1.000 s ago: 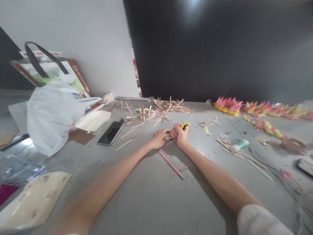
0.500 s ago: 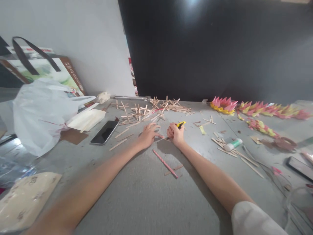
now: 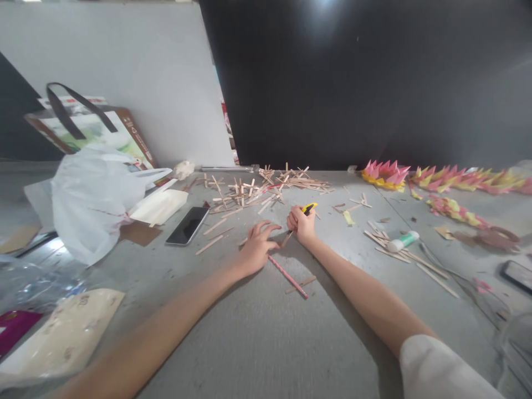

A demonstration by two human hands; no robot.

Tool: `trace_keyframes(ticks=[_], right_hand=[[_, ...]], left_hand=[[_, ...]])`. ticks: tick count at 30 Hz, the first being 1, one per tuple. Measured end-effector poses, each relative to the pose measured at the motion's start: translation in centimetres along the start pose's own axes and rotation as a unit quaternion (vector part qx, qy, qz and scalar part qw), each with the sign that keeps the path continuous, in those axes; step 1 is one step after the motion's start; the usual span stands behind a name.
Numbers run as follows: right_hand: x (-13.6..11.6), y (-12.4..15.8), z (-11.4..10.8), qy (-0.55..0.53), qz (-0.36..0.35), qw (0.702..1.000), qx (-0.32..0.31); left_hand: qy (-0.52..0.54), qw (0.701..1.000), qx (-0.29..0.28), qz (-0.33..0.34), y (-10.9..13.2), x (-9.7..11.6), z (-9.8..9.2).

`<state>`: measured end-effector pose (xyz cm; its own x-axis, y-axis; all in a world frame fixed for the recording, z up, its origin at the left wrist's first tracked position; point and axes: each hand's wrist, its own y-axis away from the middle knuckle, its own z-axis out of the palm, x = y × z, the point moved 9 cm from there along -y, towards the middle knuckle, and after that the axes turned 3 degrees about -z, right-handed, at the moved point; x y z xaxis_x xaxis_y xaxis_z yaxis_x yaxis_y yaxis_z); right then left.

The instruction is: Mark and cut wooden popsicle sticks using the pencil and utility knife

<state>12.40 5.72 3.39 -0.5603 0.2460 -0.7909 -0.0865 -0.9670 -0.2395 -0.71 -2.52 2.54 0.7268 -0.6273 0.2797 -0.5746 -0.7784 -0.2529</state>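
Note:
My right hand (image 3: 301, 223) is closed around a yellow and black utility knife (image 3: 310, 209), whose handle sticks out above the fist. Just below that fist a short wooden strip (image 3: 286, 239) lies at a slant; whether the hand touches it is unclear. To its left, my left hand (image 3: 258, 249) hovers low over the table with fingers spread and bent, nothing visible in its grasp. A pink pencil (image 3: 287, 276) lies with its upper end beside the left thumb. Another thin wooden stick (image 3: 301, 285) rests by the pencil's lower part.
Beyond my hands lies a heap of wooden sticks (image 3: 241, 191). Left are a phone (image 3: 188, 225), a white plastic bag (image 3: 93, 205) and a carry bag (image 3: 95, 130). At right sit a glue stick (image 3: 403, 243), loose sticks (image 3: 436, 280), another phone (image 3: 517, 275) and pink-yellow paper ornaments (image 3: 384, 175).
My left hand has drawn back toward me, to the pencil's upper end, its fingers more curled. The right fist keeps the knife in nearly the same place. The view has shifted slightly left.

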Motion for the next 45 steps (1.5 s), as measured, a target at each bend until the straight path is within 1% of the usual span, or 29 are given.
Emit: trace_keyframes(ticks=[2,3,5,7,8,9,11,13,15,17,20,24,27,29,34,37,40,42,44,45], right_hand=[[0.1,0.0,0.1,0.0,0.0,1.0,-0.002],[0.2,0.0,0.0,-0.001,0.0,1.0,-0.002],[0.2,0.0,0.0,-0.005,0.0,1.0,0.0],[0.3,-0.1,0.0,-0.007,0.002,1.0,0.0],[0.3,-0.1,0.0,-0.009,0.005,1.0,-0.001],[0.3,-0.1,0.1,-0.011,0.006,1.0,-0.003],[0.3,-0.2,0.1,-0.014,0.006,1.0,-0.006],[0.2,-0.2,0.1,-0.013,-0.002,1.0,-0.004],[0.1,-0.2,0.1,-0.011,-0.011,1.0,-0.003],[0.0,-0.2,0.1,-0.014,-0.018,1.0,-0.005],[0.1,-0.3,0.0,-0.026,-0.018,0.999,-0.004],[0.3,-0.3,0.0,-0.028,-0.006,1.0,0.003],[0.4,-0.2,0.2,-0.026,-0.001,1.0,0.002],[0.5,-0.1,0.3,-0.027,0.002,1.0,0.002],[0.8,0.2,0.5,-0.028,0.008,0.999,-0.015],[0.7,0.3,0.6,-0.026,0.006,0.999,-0.026],[0.7,0.3,0.5,-0.029,0.013,0.999,-0.024],[0.7,0.4,0.5,-0.027,0.019,0.999,-0.024],[0.8,0.4,0.6,-0.023,0.023,0.999,-0.026],[0.8,0.4,0.6,-0.021,0.024,0.999,-0.026]], left_hand=[[0.008,1.0,0.004,0.0,0.2,0.5,0.2],[0.01,1.0,0.009,-0.009,0.1,0.3,0.1],[0.004,0.997,0.042,-0.065,-0.5,-1.2,-0.6],[-0.004,0.987,0.081,-0.139,-1.6,-3.6,-1.7],[-0.001,0.986,0.084,-0.145,-2.5,-4.3,-2.0],[0.008,0.988,0.077,-0.131,-3.5,-4.5,-2.0],[0.03,0.993,0.049,-0.099,-5.7,-4.4,-1.4],[0.048,0.993,0.02,-0.104,-7.4,-4.4,-0.2],[0.05,0.995,-0.01,-0.09,-8.6,-3.8,1.3],[0.045,0.995,-0.021,-0.085,-9.1,-3.5,2.3],[0.03,0.996,-0.021,-0.077,-8.7,-3.6,2.4],[0.02,0.998,-0.005,-0.065,-7.3,-4.2,1.0],[0.019,0.996,0.014,-0.088,-6.0,-4.8,0.0],[0.023,0.994,0.024,-0.106,-4.9,-4.8,-0.3],[0.052,0.988,0.052,-0.135,-1.9,-3.0,0.0],[0.076,0.987,0.044,-0.138,-1.0,-1.9,0.8],[0.093,0.982,0.036,-0.159,-1.5,-2.5,1.0],[0.085,0.98,0.059,-0.172,-2.5,-3.6,0.5],[0.076,0.982,0.073,-0.157,-4.1,-4.2,0.2],[0.079,0.986,0.065,-0.135,-5.0,-4.2,0.5]])
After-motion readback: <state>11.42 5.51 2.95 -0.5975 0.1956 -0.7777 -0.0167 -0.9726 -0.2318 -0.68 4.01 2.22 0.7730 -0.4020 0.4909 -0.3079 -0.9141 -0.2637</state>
